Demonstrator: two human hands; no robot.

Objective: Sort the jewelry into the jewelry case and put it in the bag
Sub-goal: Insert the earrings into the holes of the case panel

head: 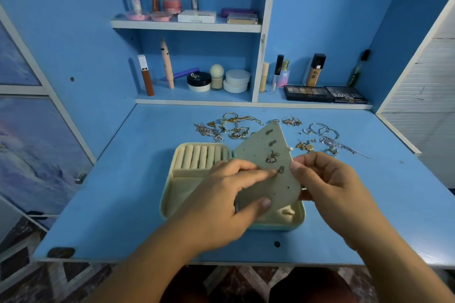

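Pinching the earring panel (268, 174) between both hands, left hand (221, 202), right hand (327, 187), above jewelry case (172, 194).

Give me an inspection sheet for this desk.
Surface: blue desk, mostly bare near the front.
Job's things: open jewelry case; earring panel lifted, butterfly earring pinned on it.
Clutter: loose jewelry behind the case.
Hands: left hand and right hand hold the panel.
Cables: nothing seen.
Surroundings: shelves with cosmetics; no bag seen.
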